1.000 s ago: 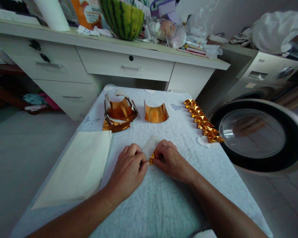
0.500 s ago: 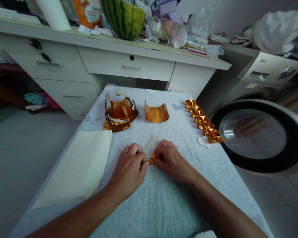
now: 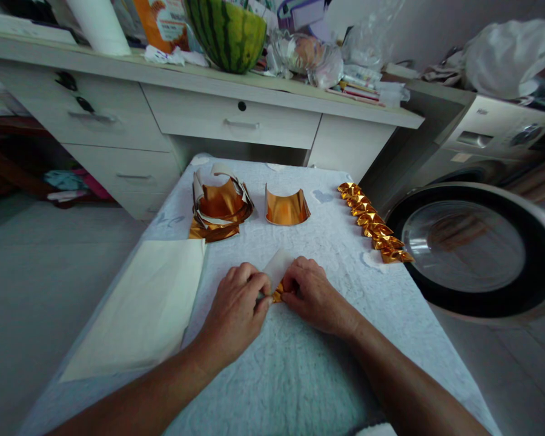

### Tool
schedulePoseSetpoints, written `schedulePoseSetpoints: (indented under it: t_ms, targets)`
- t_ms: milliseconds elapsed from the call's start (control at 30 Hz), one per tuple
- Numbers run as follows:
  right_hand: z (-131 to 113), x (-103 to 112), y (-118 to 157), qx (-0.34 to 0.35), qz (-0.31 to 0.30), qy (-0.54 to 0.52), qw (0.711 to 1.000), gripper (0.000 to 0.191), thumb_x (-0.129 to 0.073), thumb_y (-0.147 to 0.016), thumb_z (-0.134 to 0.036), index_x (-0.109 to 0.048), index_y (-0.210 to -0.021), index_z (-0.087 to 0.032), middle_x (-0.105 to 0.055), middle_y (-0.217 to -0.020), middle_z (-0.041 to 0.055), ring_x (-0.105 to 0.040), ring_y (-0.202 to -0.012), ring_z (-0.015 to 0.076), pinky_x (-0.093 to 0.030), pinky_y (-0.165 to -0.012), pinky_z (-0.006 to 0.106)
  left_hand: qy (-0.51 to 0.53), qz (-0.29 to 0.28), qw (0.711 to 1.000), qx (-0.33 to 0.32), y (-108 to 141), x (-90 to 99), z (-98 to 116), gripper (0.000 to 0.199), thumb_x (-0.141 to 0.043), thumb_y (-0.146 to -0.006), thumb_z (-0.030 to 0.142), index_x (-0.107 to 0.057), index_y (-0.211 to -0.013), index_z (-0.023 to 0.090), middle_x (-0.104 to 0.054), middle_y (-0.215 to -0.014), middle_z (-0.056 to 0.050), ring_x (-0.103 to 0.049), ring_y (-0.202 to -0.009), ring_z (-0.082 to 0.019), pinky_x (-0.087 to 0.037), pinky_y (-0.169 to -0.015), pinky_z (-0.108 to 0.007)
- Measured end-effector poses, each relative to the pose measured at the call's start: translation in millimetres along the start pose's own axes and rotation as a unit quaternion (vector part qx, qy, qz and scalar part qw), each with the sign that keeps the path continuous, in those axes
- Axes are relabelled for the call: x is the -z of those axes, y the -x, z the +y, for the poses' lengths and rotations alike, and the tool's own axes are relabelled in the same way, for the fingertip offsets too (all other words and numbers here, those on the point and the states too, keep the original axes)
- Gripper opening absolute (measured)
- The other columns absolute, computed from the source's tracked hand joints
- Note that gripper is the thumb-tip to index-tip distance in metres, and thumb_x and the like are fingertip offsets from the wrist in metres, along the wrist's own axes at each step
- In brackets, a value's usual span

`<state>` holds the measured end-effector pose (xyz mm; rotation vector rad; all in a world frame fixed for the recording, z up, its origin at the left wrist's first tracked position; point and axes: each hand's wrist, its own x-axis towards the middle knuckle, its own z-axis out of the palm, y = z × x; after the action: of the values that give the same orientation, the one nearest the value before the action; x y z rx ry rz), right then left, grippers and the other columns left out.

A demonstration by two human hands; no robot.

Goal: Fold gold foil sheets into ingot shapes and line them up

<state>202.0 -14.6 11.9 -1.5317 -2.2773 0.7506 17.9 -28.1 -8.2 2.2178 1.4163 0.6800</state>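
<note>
Between my hands is a sheet of foil paper (image 3: 278,266), its white back facing up and a creased gold part showing at the lower edge. My left hand (image 3: 240,303) pinches its left side with bent fingers. On the right side, my right hand (image 3: 311,293) grips the paper, fingers curled over the edge. Beyond them stands a single curved gold foil sheet (image 3: 287,209). To its left sits a stack of curled gold foil sheets (image 3: 220,203). A row of folded gold foil pieces (image 3: 367,221) lies along the table's right side.
A cream paper sheet (image 3: 136,309) lies on the left of the cloth-covered table (image 3: 295,375). Behind it runs a white desk with drawers (image 3: 236,118), bearing a cut watermelon (image 3: 229,36) and plastic bags. At right, a washing machine's round door (image 3: 472,248) hangs open beside the table.
The fingers of my left hand have shifted slightly at the paper's left edge, and a bit more creased gold shows between the hands. Everything else stays in place.
</note>
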Motion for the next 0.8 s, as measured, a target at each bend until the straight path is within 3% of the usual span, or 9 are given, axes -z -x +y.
schedulePoseSetpoints:
  t_ms: [200,367,533,800]
  targets:
    - [2,-2,1,0.005,0.011,0.001,1.000,0.004,-0.058,-0.082,-0.015,-0.056,-0.084,-0.018,-0.053,-0.089,0.0036,-0.045,-0.085,0.0182,-0.033,-0.078,0.033,0.024,-0.029,0.999,-0.038,0,1.2,-5,0.032,-0.057,-0.084,0.010,-0.070,-0.105,0.031,-0.055,-0.097,-0.003,-0.052,-0.094,-0.021,-0.043,-0.083,-0.040]
    - [2,-4,1,0.001,0.025,0.009,1.000,0.010,-0.058,-0.080,-0.015,-0.054,-0.089,-0.018,-0.054,-0.090,0.0038,-0.046,-0.085,0.0191,-0.033,-0.078,0.033,0.025,-0.025,0.999,-0.041,-1,0.2,-5,0.032,-0.058,-0.083,0.010,-0.072,-0.104,0.030,-0.056,-0.097,-0.003,-0.051,-0.094,-0.021,-0.043,-0.083,-0.039]
    - [0,-9,0,-0.016,0.049,0.023,0.998,0.017,-0.064,-0.080,-0.028,-0.054,-0.089,-0.019,-0.056,-0.091,0.0043,-0.046,-0.085,0.0206,-0.033,-0.076,0.034,0.025,-0.027,0.999,-0.032,-2,1.7,-3,0.031,-0.058,-0.082,0.011,-0.072,-0.104,0.029,-0.056,-0.097,-0.004,-0.051,-0.094,-0.021,-0.044,-0.084,-0.040]
    - [-2,-10,1,-0.022,0.053,0.011,0.998,0.031,-0.067,-0.078,-0.023,-0.050,-0.104,-0.018,-0.057,-0.094,0.0039,-0.047,-0.087,0.0210,-0.033,-0.078,0.034,0.014,-0.038,0.999,-0.026,-3,1.0,-4,0.028,-0.057,-0.086,0.013,-0.073,-0.104,0.028,-0.056,-0.097,-0.004,-0.051,-0.095,-0.021,-0.043,-0.084,-0.040]
